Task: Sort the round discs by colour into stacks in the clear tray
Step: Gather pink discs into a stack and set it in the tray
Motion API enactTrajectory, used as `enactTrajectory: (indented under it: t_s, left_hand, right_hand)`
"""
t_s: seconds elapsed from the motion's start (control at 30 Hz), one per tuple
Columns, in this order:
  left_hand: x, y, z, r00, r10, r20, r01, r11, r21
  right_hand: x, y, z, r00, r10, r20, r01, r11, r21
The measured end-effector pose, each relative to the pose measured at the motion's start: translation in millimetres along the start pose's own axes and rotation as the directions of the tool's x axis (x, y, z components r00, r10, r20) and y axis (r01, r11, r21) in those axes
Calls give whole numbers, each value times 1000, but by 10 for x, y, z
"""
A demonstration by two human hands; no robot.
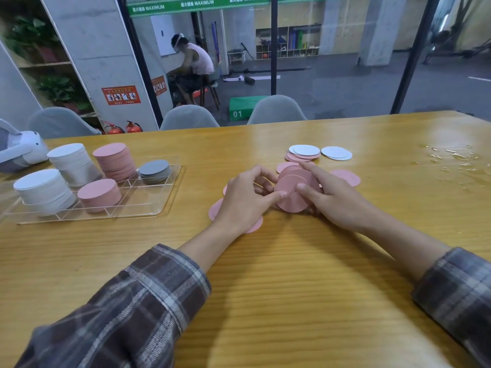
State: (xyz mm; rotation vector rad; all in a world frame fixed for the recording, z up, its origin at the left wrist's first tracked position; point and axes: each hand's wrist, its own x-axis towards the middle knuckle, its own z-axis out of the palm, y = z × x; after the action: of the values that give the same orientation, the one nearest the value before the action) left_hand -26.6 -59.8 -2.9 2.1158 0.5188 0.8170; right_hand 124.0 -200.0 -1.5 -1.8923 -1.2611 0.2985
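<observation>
The left hand and right hand meet over the glossy, yellow, wood-grained desk. Between them they grasp a bundle of pink discs, thin, flat and matte, fanned slightly and tilted up on edge. The left thumb and curled fingers pinch one side. The right thumb presses the front face, and the right forefinger lies along the top edge.

Loose pink discs lie flat under and around the left hand, and another pink disc lies just beyond the right hand's knuckles. Farther out from the right hand sit a low pile of pink discs topped with white ones and a pair of white discs.

Well to the left of the left hand is the clear tray, a hard transparent tray with rounded corners and thin dividers. It holds five stacks:
- two tall white stacks
- a tall pink stack
- a shorter pink stack
- a low grey stack

Plaid woven sleeves cover both forearms.
</observation>
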Motion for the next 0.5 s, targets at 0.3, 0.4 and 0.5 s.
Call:
enactTrajectory:
  t_s: [0.3,0.4,0.5]
  left_hand:
    - [-2,-175,-79,973,-2,232,-128,828,545]
    - [-29,-111,-89,967,11,255,-155,819,553]
    - [-33,-99,-107,969,49,244,-181,813,554]
  right_hand:
    - [-12,-10,-68,993,57,-105,-56,998,11]
    - [11,14,-75,987,71,-142,-73,997,-14]
    - [18,20,-90,983,101,-154,-100,995,12]
